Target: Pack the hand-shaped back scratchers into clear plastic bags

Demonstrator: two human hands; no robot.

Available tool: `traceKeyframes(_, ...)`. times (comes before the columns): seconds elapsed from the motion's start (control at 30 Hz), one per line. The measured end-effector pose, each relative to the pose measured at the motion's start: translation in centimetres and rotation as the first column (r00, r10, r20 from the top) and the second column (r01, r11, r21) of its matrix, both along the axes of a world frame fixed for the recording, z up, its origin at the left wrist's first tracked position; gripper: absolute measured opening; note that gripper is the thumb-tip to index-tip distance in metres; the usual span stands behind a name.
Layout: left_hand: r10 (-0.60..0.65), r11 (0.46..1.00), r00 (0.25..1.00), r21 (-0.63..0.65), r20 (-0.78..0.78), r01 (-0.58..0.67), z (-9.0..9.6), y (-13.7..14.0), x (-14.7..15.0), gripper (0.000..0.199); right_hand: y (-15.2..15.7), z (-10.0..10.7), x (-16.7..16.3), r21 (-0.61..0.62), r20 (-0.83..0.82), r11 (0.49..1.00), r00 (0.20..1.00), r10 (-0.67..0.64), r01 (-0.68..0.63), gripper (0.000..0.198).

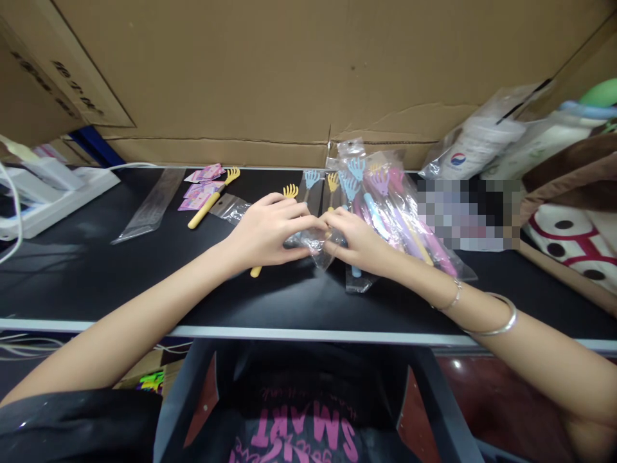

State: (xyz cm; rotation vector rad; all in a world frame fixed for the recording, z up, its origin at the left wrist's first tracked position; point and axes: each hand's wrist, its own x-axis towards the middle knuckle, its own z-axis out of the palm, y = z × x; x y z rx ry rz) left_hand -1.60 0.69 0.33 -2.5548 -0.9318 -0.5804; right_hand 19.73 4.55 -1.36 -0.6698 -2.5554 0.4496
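My left hand (277, 230) and my right hand (359, 241) meet over the middle of the desk. Fingers of both pinch the crumpled end of a clear plastic bag (321, 257). Back scratchers with claw-shaped heads lie around them. A blue head (312, 178) and a yellow head (332, 182) show just beyond my fingertips. Beneath my left hand lies another yellow back scratcher (290, 191), its middle hidden. Bagged back scratchers (405, 222) in blue, purple, pink and yellow are piled beside my right hand. Farther left rests a loose yellow back scratcher (205, 209).
Pink printed cards (201, 190) and a flat clear bag (152, 206) lie on the black desk (144, 276). A white power strip (53, 199) sits far left. Toward the right stand a bagged cup (475, 151) and a brown-and-white cloth bag (569, 218). Cardboard (241, 71) walls the back.
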Motion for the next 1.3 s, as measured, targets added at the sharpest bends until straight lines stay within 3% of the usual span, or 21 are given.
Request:
traceKeyframes(0.23, -0.009, 1.0, 1.0, 0.018, 0.008, 0.009, -0.1, 0.2, -0.2, 0.026, -0.4, 0.3, 0.1, -0.045, 0.099, 0.998, 0.993, 0.057, -0.053, 0.028)
traceKeyframes(0.53, 0.054, 0.998, 0.998, 0.013, 0.038, -0.055, 0.3, 0.2, -0.5, 0.023, -0.7, 0.4, 0.0, 0.067, 0.218, 0.998, 0.976, -0.01, -0.005, 0.034)
traceKeyframes(1.0, 0.244, 0.964, 0.956, 0.066, 0.164, -0.257, 1.1, 0.5, -1.6, 0.026, -1.1, 0.7, 0.0, 0.115, 0.241, 0.993, 0.971, -0.011, -0.018, 0.029)
traceKeyframes(1.3, 0.283, 0.945, 0.936, 0.107, 0.211, -0.31, 1.7, 1.0, -2.7, 0.025, -0.5, 2.2, -0.4, 0.286, 0.239, 0.957, 0.971, -0.019, -0.052, 0.024)
